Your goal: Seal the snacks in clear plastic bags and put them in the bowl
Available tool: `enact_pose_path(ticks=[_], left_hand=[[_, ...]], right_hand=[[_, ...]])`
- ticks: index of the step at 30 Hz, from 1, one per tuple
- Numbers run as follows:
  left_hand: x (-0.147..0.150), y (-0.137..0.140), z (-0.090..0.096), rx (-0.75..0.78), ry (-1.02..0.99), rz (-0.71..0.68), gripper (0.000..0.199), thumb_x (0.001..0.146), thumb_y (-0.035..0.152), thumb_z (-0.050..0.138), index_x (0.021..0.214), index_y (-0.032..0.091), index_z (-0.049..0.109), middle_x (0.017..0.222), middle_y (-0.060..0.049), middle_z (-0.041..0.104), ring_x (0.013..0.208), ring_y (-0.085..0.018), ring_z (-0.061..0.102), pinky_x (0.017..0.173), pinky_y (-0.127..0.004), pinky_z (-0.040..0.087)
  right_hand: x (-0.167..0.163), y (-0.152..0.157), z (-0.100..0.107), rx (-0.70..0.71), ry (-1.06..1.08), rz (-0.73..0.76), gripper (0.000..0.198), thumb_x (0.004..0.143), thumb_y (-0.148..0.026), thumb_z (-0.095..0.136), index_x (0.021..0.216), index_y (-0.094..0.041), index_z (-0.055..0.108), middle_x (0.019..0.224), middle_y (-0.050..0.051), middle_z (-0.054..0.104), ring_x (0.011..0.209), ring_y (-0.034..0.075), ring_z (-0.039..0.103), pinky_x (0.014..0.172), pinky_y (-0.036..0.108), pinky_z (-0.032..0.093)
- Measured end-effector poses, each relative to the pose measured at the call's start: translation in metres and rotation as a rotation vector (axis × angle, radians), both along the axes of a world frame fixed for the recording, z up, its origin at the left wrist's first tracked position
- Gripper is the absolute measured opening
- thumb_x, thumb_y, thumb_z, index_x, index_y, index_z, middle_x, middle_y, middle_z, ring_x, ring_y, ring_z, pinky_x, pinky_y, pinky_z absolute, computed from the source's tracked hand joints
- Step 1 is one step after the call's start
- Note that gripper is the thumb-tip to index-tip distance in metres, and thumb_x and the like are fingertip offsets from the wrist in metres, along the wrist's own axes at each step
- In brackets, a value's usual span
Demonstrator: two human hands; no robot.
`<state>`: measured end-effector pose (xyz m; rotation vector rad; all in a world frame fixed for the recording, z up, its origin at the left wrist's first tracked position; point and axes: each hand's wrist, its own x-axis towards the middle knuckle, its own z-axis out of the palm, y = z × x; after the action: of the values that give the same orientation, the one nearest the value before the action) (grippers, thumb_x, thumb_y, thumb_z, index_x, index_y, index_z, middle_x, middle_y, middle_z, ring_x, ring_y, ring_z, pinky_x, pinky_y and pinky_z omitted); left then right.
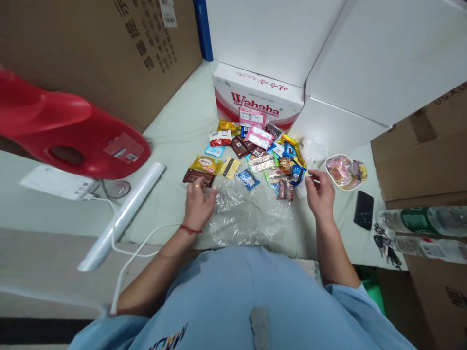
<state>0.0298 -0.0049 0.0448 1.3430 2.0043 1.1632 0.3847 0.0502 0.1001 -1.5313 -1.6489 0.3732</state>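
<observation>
From my head view, my left hand (197,201) rests fingers spread on the left edge of the clear bag (248,214), which lies flat on the bench (175,131) just before me. My right hand (320,192) hovers by the bag's right corner, fingers loosely curled, pinching nothing I can make out. The snack pile (255,150) sits just beyond the bag. A bowl (345,171) and phone (364,210) lie right of my right hand.
</observation>
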Motion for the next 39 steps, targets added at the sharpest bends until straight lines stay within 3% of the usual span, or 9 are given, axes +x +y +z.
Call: enact_pose_path(ticks=[3, 6, 9, 12, 18, 22, 26, 31, 39], left_hand=[[0.010, -0.014, -0.001, 0.181, 0.333, -0.081, 0.037, 0.096, 0.037, 0.060, 0.127, 0.017, 0.064, 0.129, -0.019, 0.065, 0.129, -0.034, 0.056, 0.117, -0.055, 0.039], [0.014, -0.026, -0.009, 0.189, 0.519, -0.411, 0.030, 0.103, 0.034, 0.052, 0.125, 0.023, 0.069, 0.132, -0.015, 0.071, 0.139, -0.033, 0.056, 0.123, -0.056, 0.029], [0.005, -0.029, -0.028, 0.089, 0.589, -0.684, 0.042, 0.105, 0.037, 0.048, 0.144, 0.027, 0.062, 0.153, -0.015, 0.063, 0.150, -0.033, 0.048, 0.129, -0.062, 0.015], [-0.008, -0.028, -0.044, 0.018, 0.572, -0.755, 0.053, 0.106, 0.041, 0.045, 0.157, 0.028, 0.051, 0.168, -0.017, 0.044, 0.155, -0.033, 0.044, 0.129, -0.063, 0.016], [-0.006, -0.028, -0.035, 0.067, 0.508, -0.581, 0.051, 0.108, 0.036, 0.038, 0.157, 0.027, 0.052, 0.164, -0.014, 0.052, 0.158, -0.030, 0.039, 0.130, -0.059, 0.018], [0.007, -0.050, -0.038, -0.017, 0.557, -0.650, 0.049, 0.107, 0.036, 0.040, 0.153, 0.028, 0.057, 0.161, -0.014, 0.054, 0.154, -0.032, 0.045, 0.129, -0.065, 0.014], [0.012, -0.075, -0.049, -0.045, 0.617, -0.697, 0.052, 0.107, 0.035, 0.041, 0.156, 0.026, 0.053, 0.167, -0.015, 0.046, 0.155, -0.032, 0.045, 0.129, -0.066, 0.015], [0.008, -0.083, -0.052, -0.024, 0.589, -0.714, 0.050, 0.108, 0.035, 0.041, 0.156, 0.028, 0.053, 0.165, -0.013, 0.048, 0.154, -0.031, 0.046, 0.131, -0.064, 0.015], [0.006, -0.080, -0.056, 0.070, 0.525, -0.696, 0.046, 0.105, 0.031, 0.048, 0.150, 0.029, 0.061, 0.160, -0.013, 0.055, 0.148, -0.032, 0.054, 0.130, -0.063, 0.015]], right_hand=[[-0.022, -0.041, -0.013, 0.040, -0.147, 0.324, 0.024, 0.103, -0.029, 0.054, 0.117, -0.026, 0.073, 0.118, 0.013, 0.071, 0.114, 0.028, 0.067, 0.100, 0.051, 0.058], [-0.031, -0.076, -0.039, -0.070, -0.279, 0.641, 0.032, 0.101, -0.020, 0.055, 0.126, -0.027, 0.073, 0.139, 0.014, 0.067, 0.128, 0.031, 0.062, 0.106, 0.056, 0.056], [-0.018, -0.097, -0.059, -0.162, -0.308, 0.650, 0.035, 0.102, -0.020, 0.057, 0.134, -0.025, 0.071, 0.151, 0.017, 0.060, 0.138, 0.032, 0.056, 0.110, 0.059, 0.054], [0.006, -0.097, -0.054, -0.185, -0.205, 0.581, 0.033, 0.104, -0.027, 0.059, 0.135, -0.028, 0.069, 0.154, 0.014, 0.059, 0.139, 0.031, 0.057, 0.110, 0.057, 0.054], [0.012, -0.003, -0.008, -0.084, -0.328, 0.395, 0.030, 0.104, -0.028, 0.054, 0.125, -0.027, 0.075, 0.125, 0.011, 0.074, 0.120, 0.031, 0.064, 0.107, 0.054, 0.050], [-0.041, 0.081, -0.004, -0.147, -0.690, 0.535, 0.045, 0.098, -0.013, 0.051, 0.138, -0.019, 0.070, 0.145, 0.014, 0.065, 0.128, 0.034, 0.054, 0.111, 0.051, 0.044], [-0.095, 0.115, -0.015, -0.290, -0.945, 0.603, 0.066, 0.093, -0.009, 0.054, 0.159, -0.015, 0.049, 0.161, 0.018, 0.050, 0.133, 0.036, 0.049, 0.106, 0.048, 0.044], [-0.097, 0.103, -0.015, -0.354, -0.989, 0.502, 0.050, 0.094, -0.019, 0.059, 0.144, -0.013, 0.061, 0.138, 0.021, 0.063, 0.123, 0.035, 0.056, 0.100, 0.044, 0.047], [0.040, 0.100, 0.025, -0.388, -0.711, -0.176, 0.048, 0.087, -0.046, 0.070, 0.122, -0.012, 0.070, 0.112, 0.019, 0.072, 0.096, 0.032, 0.065, 0.079, 0.039, 0.049]])
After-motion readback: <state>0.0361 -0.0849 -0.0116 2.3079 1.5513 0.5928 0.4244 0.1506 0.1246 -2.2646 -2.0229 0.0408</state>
